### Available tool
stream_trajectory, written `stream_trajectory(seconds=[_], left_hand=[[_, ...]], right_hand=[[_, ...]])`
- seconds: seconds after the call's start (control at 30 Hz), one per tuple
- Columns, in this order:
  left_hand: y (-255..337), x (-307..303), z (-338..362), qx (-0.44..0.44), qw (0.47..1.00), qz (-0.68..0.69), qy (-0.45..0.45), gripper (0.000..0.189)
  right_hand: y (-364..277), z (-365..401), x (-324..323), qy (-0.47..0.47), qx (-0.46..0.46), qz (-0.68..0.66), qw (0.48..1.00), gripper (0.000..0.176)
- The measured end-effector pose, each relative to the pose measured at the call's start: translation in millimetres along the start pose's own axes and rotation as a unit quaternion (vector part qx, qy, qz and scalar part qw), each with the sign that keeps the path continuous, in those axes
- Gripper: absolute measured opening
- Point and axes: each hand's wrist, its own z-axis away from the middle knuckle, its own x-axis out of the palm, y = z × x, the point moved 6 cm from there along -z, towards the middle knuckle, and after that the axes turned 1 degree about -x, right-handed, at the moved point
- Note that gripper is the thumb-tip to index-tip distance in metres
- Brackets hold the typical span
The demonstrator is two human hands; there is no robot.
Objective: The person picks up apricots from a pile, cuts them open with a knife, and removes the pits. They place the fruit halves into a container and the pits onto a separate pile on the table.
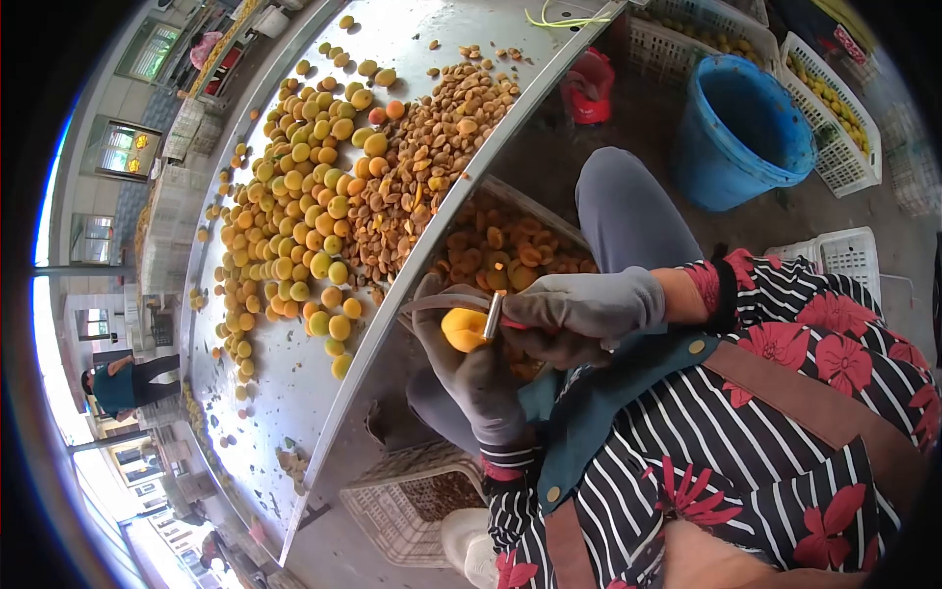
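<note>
My left hand (468, 368), in a grey glove, is closed around a yellow-orange apricot (463, 330). My right hand (579, 306), gloved too, grips a short metal tool (493, 316) with a bit of red showing at the glove. The tool's metal part lies against the side of the apricot, and a scrap of orange flesh sits at its end. Below both hands is a crate of opened apricot pieces (520, 240), partly hidden by the gloves and the table edge.
Whole apricots (294, 211) and a heap of brown pits (432, 147) cover much of the metal table (285, 393). A blue bucket (731, 137), fruit crates (834, 113), a red container (589, 86) and a beige basket (392, 506) stand around. Another person (132, 383) stands beyond the table.
</note>
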Motion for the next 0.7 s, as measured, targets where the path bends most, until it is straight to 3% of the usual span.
stream_trajectory(seconds=[0.03,0.07,0.1,0.13,0.17,0.23,0.33,0.43,0.7], left_hand=[[-3.8,-0.4,-0.9,-0.020,0.995,0.098,-0.020,0.074],[-3.6,-2.2,0.5,-0.019,0.995,0.096,-0.018,0.074],[-5.3,-7.1,0.9,-0.028,0.991,0.127,0.015,0.072],[-6.6,-10.2,1.1,-0.037,0.985,0.159,0.048,0.069],[-4.1,-7.7,1.2,-0.031,0.988,0.144,0.041,0.063],[-12.3,-9.4,-4.7,-0.024,0.989,0.144,0.011,0.062],[-14.9,-4.6,-5.2,-0.023,0.989,0.144,-0.016,0.060],[-17.6,-2.9,-4.8,-0.025,0.990,0.142,-0.013,0.059],[-15.2,4.5,1.1,-0.041,0.992,0.121,0.004,0.057]], right_hand=[[0.2,-0.2,6.9,-0.057,-0.003,-0.063,0.996,0.050],[3.6,0.0,12.9,-0.059,-0.002,-0.063,0.996,0.050],[-3.9,1.2,11.3,0.068,-0.058,0.051,0.995,0.051],[-13.3,6.3,6.9,0.194,-0.112,0.163,0.961,0.051],[-7.5,4.0,5.3,0.194,-0.112,0.162,0.961,0.051],[-18.3,9.2,0.3,0.263,-0.261,0.405,0.836,0.048],[-10.1,14.1,0.7,0.282,-0.195,0.475,0.810,0.043],[-4.3,13.4,-2.4,0.293,-0.194,0.494,0.795,0.033],[-5.6,16.8,-0.5,0.307,-0.168,0.573,0.741,0.032]])
